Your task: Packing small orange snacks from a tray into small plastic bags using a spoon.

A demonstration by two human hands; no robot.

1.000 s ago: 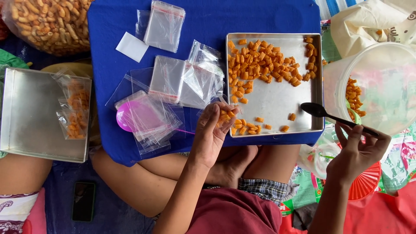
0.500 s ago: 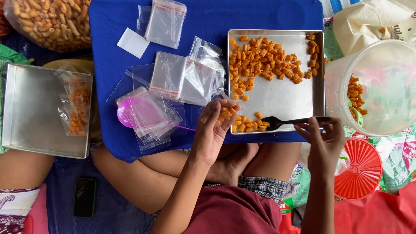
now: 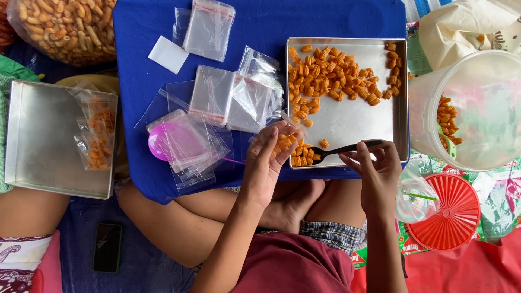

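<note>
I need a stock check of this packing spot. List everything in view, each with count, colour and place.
square tray: one, silver, on the blue table, right
orange snacks: many, piled in the tray's upper half, a few near its front edge
blue table: one, centre
empty clear bags: many, loose on the table, left of the tray
pink spoon: one, under clear bags
white card: one, table's upper left
second tray: one, silver, far left
filled bags: several, in the second tray
big snack sack: one, clear, top left
clear tub: one, right
red lid: one, lower right
phone: one, black, lower left
black spoon: one, in the right hand, at the tray's front edge
left hand: holds a small bag of snacks
right hand: holds the spoon
</note>
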